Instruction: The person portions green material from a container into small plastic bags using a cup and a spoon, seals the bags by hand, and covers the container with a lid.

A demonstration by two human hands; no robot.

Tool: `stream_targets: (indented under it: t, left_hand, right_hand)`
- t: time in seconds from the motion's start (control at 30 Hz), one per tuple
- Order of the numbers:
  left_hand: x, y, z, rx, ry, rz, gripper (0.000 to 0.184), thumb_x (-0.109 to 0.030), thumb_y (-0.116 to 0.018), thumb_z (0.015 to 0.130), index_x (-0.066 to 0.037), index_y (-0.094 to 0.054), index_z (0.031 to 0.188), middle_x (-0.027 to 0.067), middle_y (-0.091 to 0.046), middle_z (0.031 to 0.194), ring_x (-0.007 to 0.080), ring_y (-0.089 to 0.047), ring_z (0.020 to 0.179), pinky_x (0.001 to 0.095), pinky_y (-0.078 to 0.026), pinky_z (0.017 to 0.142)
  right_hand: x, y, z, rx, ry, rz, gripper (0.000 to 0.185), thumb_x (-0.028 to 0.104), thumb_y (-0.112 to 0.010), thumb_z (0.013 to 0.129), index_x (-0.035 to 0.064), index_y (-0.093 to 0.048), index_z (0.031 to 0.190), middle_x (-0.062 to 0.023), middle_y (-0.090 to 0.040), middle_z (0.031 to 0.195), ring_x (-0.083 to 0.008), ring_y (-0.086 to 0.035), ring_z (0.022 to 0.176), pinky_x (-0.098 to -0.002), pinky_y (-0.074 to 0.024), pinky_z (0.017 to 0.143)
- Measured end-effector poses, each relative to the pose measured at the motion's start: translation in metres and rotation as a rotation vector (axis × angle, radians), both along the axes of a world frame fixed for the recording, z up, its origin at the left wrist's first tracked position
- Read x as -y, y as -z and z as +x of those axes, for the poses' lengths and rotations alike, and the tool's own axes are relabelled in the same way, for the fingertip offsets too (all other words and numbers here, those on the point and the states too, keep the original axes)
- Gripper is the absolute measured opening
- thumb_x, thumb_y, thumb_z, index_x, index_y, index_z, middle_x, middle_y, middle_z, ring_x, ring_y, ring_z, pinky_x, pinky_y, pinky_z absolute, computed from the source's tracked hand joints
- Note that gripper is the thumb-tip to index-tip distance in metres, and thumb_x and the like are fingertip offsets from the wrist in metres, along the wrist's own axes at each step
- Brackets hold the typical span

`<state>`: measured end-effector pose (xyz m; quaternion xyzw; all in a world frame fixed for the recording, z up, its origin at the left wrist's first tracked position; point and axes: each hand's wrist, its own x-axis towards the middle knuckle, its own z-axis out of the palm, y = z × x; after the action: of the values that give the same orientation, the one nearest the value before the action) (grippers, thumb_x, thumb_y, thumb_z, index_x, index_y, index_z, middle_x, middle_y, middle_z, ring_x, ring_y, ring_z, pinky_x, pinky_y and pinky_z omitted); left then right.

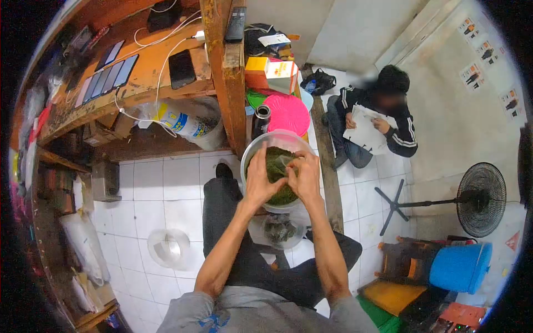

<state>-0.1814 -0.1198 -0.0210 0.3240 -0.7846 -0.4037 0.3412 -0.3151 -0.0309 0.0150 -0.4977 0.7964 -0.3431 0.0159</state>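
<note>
I count: one big bowl [246, 162] before me, one other person [393, 114], one fan [481, 200], one blue bucket [458, 267], one flask [260, 123], one remote [236, 25], four wall posters [472, 76] with figures.

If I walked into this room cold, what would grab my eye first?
Probably the bright pink round lid, just beyond the pale bowl of green material, where both hands, left and right, are at work. Then perhaps the blue bucket at lower right, below the black fan.
</note>
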Motion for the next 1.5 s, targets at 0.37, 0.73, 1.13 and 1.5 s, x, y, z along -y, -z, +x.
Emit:
stream_targets:
  t: [0.37, 0.73, 1.13, 1.5]
  left_hand:
    - [-0.015, -0.040, -0.002, -0.324, 0.247, 0.630, 0.020, -0.018, -0.070, 0.099, 0.002, -0.072, 0.105, 0.0044, -0.073, 0.093, 0.0119, -0.065, 0.090, 0.0291, -0.051, 0.085]
    - [-0.132, -0.036, 0.049, -0.051, 0.352, 0.386, 0.009, -0.007, -0.063, 0.098, 0.001, -0.065, 0.102, 0.0115, -0.069, 0.089, 0.0213, -0.067, 0.085, 0.0314, -0.052, 0.080]
    - [-0.162, 0.052, 0.071, 0.219, 0.269, 0.342, 0.059, -0.018, -0.070, 0.096, 0.004, -0.045, 0.145, 0.0249, -0.060, 0.134, 0.0326, -0.062, 0.116, 0.0427, -0.049, 0.102]
    - [-0.167, 0.045, 0.095, 0.283, 0.184, 0.634, 0.046, -0.008, -0.069, 0.096, -0.001, -0.053, 0.139, 0.0154, -0.069, 0.118, 0.0207, -0.068, 0.101, 0.0342, -0.055, 0.089]
  right_hand:
    - [-0.049, -0.067, 0.024, 0.248, 0.068, -0.248, 0.019, -0.006, -0.069, 0.082, 0.0000, -0.071, 0.101, -0.0135, -0.071, 0.088, -0.0281, -0.070, 0.079, -0.0373, -0.0558, 0.075]
    - [-0.154, -0.043, 0.089, 0.502, 0.266, -0.218, 0.020, 0.001, -0.077, 0.084, -0.0024, -0.071, 0.103, -0.0120, -0.075, 0.086, -0.0169, -0.074, 0.080, -0.0306, -0.0566, 0.072]
    - [-0.178, 0.219, 0.022, 0.315, 0.444, 0.173, 0.028, 0.011, -0.080, 0.076, -0.0003, -0.072, 0.100, -0.0215, -0.073, 0.099, -0.0426, -0.069, 0.096, -0.0496, -0.0548, 0.086]
    - [-0.103, 0.286, -0.046, 0.246, 0.457, 0.150, 0.013, 0.001, -0.076, 0.071, 0.0028, -0.070, 0.083, -0.0196, -0.069, 0.091, -0.0404, -0.067, 0.086, -0.0479, -0.0545, 0.076]
